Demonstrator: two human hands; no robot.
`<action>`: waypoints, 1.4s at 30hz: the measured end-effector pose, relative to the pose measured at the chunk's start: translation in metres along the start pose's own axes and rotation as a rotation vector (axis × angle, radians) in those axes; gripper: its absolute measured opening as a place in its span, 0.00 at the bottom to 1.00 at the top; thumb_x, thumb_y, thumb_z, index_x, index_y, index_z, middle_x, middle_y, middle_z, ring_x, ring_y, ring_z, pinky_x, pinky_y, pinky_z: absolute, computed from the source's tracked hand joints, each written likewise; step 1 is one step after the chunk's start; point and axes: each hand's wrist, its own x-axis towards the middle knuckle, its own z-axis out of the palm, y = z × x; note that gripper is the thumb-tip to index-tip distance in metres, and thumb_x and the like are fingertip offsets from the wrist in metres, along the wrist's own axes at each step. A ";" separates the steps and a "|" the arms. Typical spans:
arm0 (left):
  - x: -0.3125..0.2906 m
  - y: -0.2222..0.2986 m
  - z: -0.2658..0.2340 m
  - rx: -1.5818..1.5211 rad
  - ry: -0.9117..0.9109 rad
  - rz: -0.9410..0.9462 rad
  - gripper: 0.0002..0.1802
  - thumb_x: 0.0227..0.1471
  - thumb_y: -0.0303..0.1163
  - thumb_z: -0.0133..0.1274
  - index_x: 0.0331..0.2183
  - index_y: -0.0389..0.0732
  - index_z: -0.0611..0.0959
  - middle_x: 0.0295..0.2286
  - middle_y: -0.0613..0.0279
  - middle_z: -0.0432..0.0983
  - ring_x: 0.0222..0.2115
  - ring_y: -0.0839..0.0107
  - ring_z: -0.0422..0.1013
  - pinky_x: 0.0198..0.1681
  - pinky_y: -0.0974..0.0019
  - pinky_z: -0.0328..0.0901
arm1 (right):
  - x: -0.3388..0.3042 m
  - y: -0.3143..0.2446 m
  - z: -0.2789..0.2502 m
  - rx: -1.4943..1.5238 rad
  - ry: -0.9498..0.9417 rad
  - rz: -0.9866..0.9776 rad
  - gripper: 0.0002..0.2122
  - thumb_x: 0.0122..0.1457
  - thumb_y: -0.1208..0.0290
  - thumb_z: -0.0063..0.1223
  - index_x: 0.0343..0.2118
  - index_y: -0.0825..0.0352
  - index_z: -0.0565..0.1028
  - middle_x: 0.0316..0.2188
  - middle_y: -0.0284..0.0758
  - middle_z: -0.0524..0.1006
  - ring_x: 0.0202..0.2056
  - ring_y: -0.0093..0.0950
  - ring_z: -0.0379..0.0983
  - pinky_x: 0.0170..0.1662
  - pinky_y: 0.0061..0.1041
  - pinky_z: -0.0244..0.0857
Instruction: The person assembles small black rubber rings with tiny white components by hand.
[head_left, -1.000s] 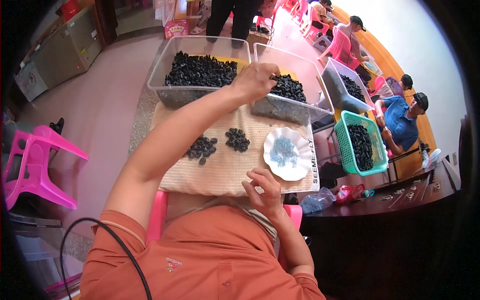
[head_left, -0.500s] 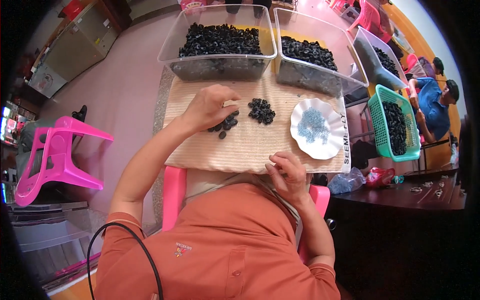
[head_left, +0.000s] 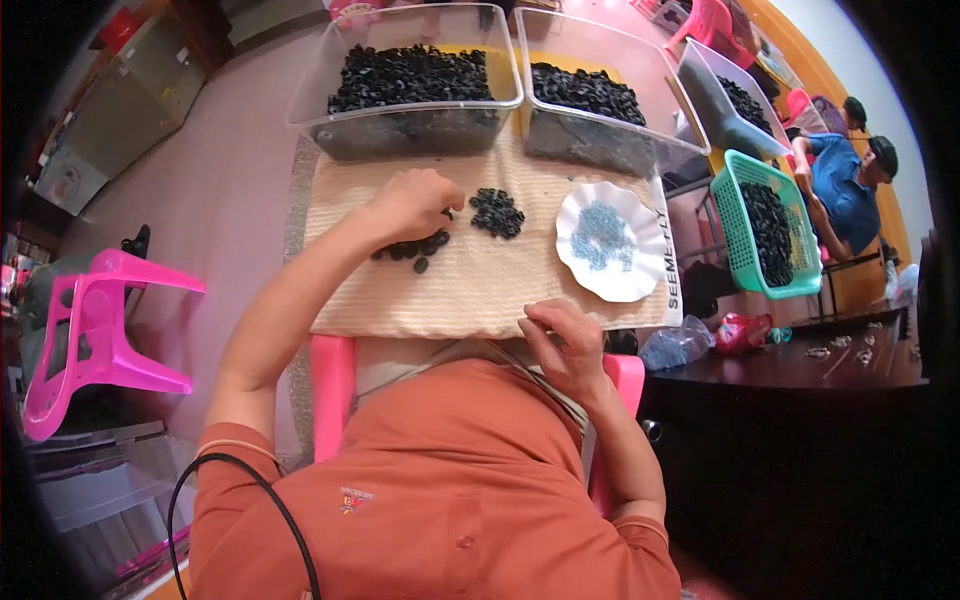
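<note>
My left hand point(head_left: 408, 205) rests on a small heap of black ring-shaped parts point(head_left: 412, 247) on a beige cloth point(head_left: 470, 285), fingers curled over them. A second heap of black parts point(head_left: 497, 212) lies just right of that hand. A white scalloped plate point(head_left: 608, 268) with small blue-grey pieces stands further right. My right hand point(head_left: 560, 345) is at the cloth's near edge by my chest, fingers pinched together; whether it holds something small is hidden.
Two clear bins point(head_left: 400, 135) point(head_left: 640, 95) of black parts stand behind the cloth. A green basket point(head_left: 738, 235) of black parts and another clear bin point(head_left: 705, 100) are at the right. A pink stool point(head_left: 90, 335) is at left, a dark table point(head_left: 820, 375) and seated people point(head_left: 840, 190) at right.
My left hand came back from the right clear bin to the cloth and now sits on the left heap of black parts. My right hand stayed near my chest.
</note>
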 end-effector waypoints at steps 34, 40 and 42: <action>-0.063 0.079 0.064 -0.696 0.436 0.264 0.07 0.48 0.19 0.64 0.34 0.34 0.85 0.31 0.54 0.79 0.31 0.64 0.79 0.35 0.66 0.73 | 0.056 0.058 -0.064 -0.728 -0.184 0.408 0.07 0.50 0.71 0.58 0.31 0.66 0.82 0.26 0.44 0.82 0.33 0.46 0.80 0.40 0.41 0.73; -0.064 0.085 0.070 -0.792 0.428 0.240 0.07 0.49 0.22 0.62 0.34 0.34 0.84 0.30 0.51 0.78 0.30 0.59 0.79 0.34 0.63 0.74 | 0.053 0.057 -0.067 -0.710 -0.169 0.343 0.07 0.51 0.70 0.59 0.31 0.67 0.82 0.29 0.44 0.82 0.35 0.45 0.80 0.41 0.40 0.73; -0.065 0.086 0.070 -0.798 0.423 0.233 0.08 0.48 0.21 0.62 0.34 0.34 0.84 0.30 0.51 0.78 0.30 0.60 0.79 0.34 0.63 0.74 | 0.052 0.057 -0.069 -0.710 -0.170 0.354 0.07 0.51 0.71 0.60 0.32 0.66 0.83 0.31 0.43 0.82 0.36 0.44 0.80 0.43 0.39 0.72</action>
